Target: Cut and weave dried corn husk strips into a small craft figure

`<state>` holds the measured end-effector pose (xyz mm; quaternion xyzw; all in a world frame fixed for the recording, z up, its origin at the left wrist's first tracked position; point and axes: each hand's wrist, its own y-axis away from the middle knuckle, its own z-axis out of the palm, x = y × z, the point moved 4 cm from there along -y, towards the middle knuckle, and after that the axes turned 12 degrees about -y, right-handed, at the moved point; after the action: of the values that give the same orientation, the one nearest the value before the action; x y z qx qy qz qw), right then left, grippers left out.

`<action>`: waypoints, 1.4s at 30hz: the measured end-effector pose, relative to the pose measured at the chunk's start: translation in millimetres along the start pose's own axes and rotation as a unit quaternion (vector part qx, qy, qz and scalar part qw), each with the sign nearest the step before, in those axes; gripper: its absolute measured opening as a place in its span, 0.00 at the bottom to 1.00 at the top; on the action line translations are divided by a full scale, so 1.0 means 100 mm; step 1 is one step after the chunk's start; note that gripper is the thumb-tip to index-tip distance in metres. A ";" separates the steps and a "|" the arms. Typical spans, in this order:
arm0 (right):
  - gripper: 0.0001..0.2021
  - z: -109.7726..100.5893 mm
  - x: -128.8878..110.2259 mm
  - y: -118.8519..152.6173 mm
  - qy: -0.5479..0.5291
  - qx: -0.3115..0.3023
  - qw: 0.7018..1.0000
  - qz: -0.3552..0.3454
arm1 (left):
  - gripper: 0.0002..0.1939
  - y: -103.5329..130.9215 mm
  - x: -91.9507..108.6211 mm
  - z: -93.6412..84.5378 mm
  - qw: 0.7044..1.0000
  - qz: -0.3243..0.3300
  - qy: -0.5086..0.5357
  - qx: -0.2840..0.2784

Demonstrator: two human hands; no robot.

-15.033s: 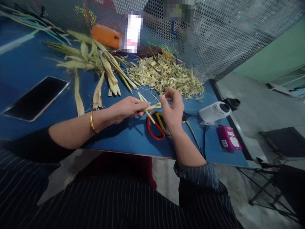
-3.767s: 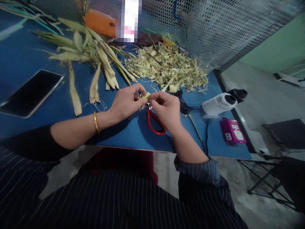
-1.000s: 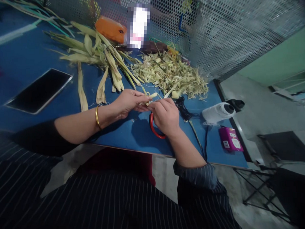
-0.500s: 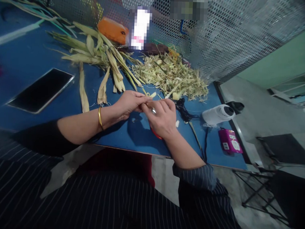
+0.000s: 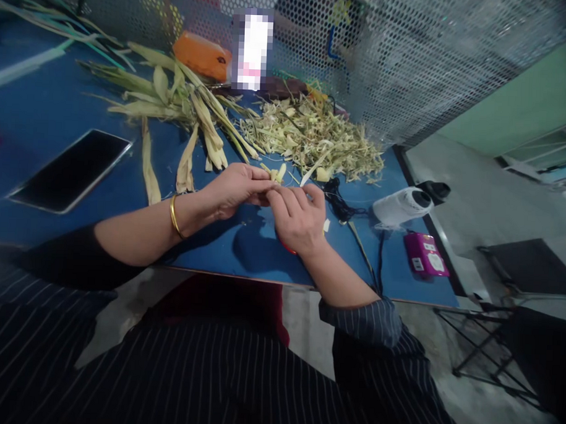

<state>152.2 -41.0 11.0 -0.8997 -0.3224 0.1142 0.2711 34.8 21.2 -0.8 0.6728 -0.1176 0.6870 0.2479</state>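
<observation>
My left hand [image 5: 237, 189] is closed in a pinch on a small yellow-green piece of corn husk [image 5: 279, 173], whose folded tips stick up beyond the fingers. My right hand [image 5: 302, 217] meets it at the fingertips, its fingers curled and pinched. A thin white thread [image 5: 332, 194] runs from behind the right fingers toward the white thread spool [image 5: 397, 208]; the fingers hide where it meets the husk. Under the right palm shows the edge of a red object [image 5: 288, 248], mostly covered. Just beyond the hands lies a pile of shredded husk [image 5: 318, 136].
Long dried husk leaves [image 5: 175, 100] lie at the back left, near an orange packet [image 5: 202, 56]. A phone [image 5: 73, 170] rests on the blue table [image 5: 207, 249]. Black cord [image 5: 341, 201] and a purple packet [image 5: 425, 254] are at right. A perforated metal screen [image 5: 409, 62] stands behind.
The view has shifted slightly. My right hand has turned a little, with its fingers lower over the left fingertips, and the folded husk tips stand more upright.
</observation>
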 end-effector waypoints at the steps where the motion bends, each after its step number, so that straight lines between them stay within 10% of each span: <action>1: 0.12 0.00 0.01 0.00 -0.012 0.001 1.000 0.005 | 0.11 0.00 0.00 0.00 1.000 0.007 -0.003 0.007; 15: 0.13 0.03 -0.06 0.06 -0.079 -0.062 0.992 -0.077 | 0.09 0.01 -0.03 0.02 0.995 0.019 0.013 0.094; 20: 0.10 -0.04 0.04 0.00 -0.200 0.007 0.980 0.025 | 0.11 -0.01 -0.02 -0.03 0.996 0.014 0.008 0.091; 25: 0.13 -0.08 0.45 0.04 -0.438 0.217 0.807 0.330 | 0.12 0.00 0.02 -0.04 0.999 -0.032 0.005 0.032; 30: 0.13 0.14 0.52 0.02 -0.626 0.142 0.656 0.396 | 0.17 0.05 0.02 0.03 0.997 -0.042 -0.056 -0.033; 42: 0.12 0.16 0.50 0.06 -0.571 0.202 0.699 0.381 | 0.06 0.07 0.04 0.12 0.993 -0.014 -0.116 -0.006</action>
<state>187.8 -5.8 -6.9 -0.6314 -0.0142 0.7619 0.1436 42.1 9.7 5.2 0.7478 -0.1405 0.6001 0.2467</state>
